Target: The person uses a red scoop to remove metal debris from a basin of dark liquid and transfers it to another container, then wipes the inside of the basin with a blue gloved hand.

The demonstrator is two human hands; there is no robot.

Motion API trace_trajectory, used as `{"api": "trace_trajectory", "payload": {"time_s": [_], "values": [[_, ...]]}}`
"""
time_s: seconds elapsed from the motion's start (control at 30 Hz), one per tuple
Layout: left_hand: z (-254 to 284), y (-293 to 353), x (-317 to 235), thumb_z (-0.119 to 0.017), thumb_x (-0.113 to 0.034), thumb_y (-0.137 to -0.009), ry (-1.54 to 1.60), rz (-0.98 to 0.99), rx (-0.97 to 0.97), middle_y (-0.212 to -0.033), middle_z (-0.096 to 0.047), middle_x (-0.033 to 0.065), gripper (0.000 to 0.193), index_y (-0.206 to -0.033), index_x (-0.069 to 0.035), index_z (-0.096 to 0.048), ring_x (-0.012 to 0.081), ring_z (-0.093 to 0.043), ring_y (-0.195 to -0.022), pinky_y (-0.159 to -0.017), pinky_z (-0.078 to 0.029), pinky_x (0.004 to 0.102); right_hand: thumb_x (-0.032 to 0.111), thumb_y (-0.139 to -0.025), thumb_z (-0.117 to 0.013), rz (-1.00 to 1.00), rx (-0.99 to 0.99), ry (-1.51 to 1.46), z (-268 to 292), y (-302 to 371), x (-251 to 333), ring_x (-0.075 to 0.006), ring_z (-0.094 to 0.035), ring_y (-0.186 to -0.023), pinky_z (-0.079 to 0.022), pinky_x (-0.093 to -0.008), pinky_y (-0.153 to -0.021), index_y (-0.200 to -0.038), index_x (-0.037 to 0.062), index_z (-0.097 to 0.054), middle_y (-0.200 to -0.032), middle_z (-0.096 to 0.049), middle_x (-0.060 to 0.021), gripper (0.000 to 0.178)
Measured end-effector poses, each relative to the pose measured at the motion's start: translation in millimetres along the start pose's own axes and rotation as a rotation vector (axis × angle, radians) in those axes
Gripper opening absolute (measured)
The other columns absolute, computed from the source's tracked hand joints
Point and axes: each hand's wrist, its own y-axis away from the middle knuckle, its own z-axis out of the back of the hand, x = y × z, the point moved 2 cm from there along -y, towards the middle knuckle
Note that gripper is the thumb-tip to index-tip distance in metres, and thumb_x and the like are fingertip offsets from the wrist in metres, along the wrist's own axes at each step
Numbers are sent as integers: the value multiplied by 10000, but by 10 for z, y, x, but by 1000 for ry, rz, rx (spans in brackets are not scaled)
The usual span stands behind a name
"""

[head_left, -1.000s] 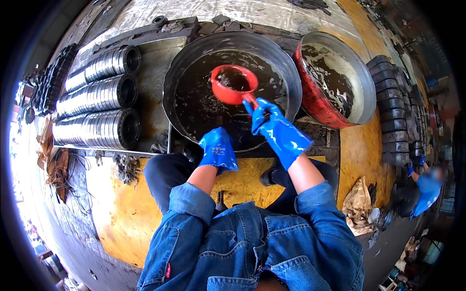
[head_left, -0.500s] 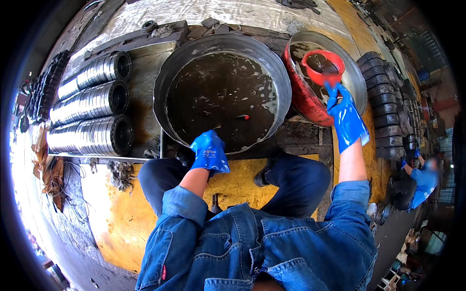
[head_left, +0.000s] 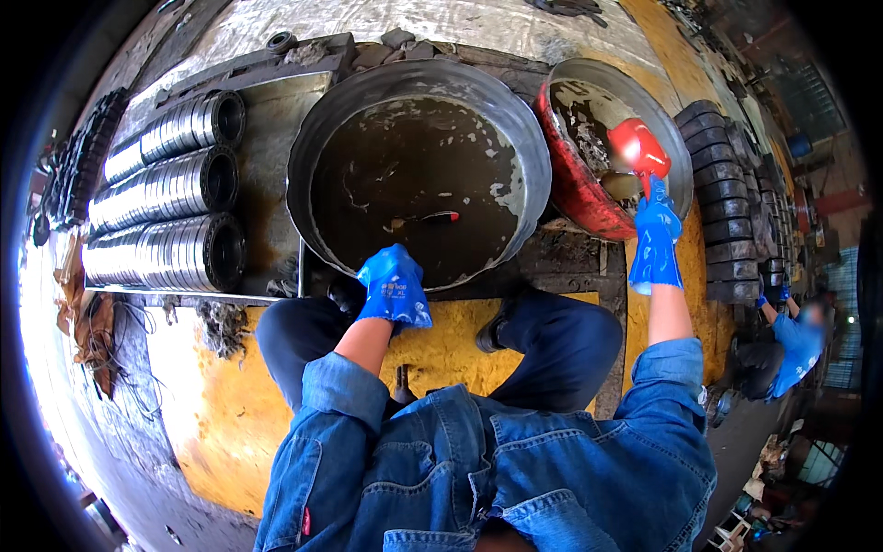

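Observation:
My right hand (head_left: 657, 230), in a blue rubber glove, is closed around the handle of a red plastic dipper (head_left: 641, 147). The dipper is tipped on its side over a red-sided metal basin (head_left: 578, 175) holding dark, murky liquid. My left hand (head_left: 394, 285), gloved the same way, is closed at the near rim of a large round metal tub (head_left: 308, 198); its fingertips are partly hidden. Dark liquid fills the tub's bottom. A brush (head_left: 426, 220) with a red-tipped handle lies in that liquid.
Left of the tub, a metal tray (head_left: 276, 138) holds three rows of shiny metal rings (head_left: 166, 253). Dark stacked ring parts (head_left: 727, 202) stand beyond the basin on the right. Another person (head_left: 796, 350) in blue works at far right. Rags (head_left: 221, 327) lie near my left knee.
My right hand has turned the dipper from upright to tipped over the basin. More of the brush shows in the tub's liquid. My left hand stays at the rim.

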Motion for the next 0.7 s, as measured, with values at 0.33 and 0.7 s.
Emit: {"api": "trace_trajectory", "payload": {"time_s": [0.33, 0.7], "values": [[-43, -66, -5, -741, -221, -766, -12, 51, 99, -938, -728, 152, 174, -881, -91, -722, 348, -709, -910, -724, -569, 438, 203, -906, -678, 68, 514, -1297, 610, 827, 1853, -128, -652, -765, -533, -270, -722, -1428, 49, -493, -1009, -689, -81, 574], [15, -63, -36, -713, -220, -760, 64, 57, 97, -946, -732, 174, 225, -942, -91, -737, 374, -703, -930, -765, -566, 459, 211, -918, -610, -239, 760, -1326, -1291, 1161, 2514, -150, -646, -788, -507, -307, -653, -1453, 24, -440, -959, -667, -90, 592]]}}
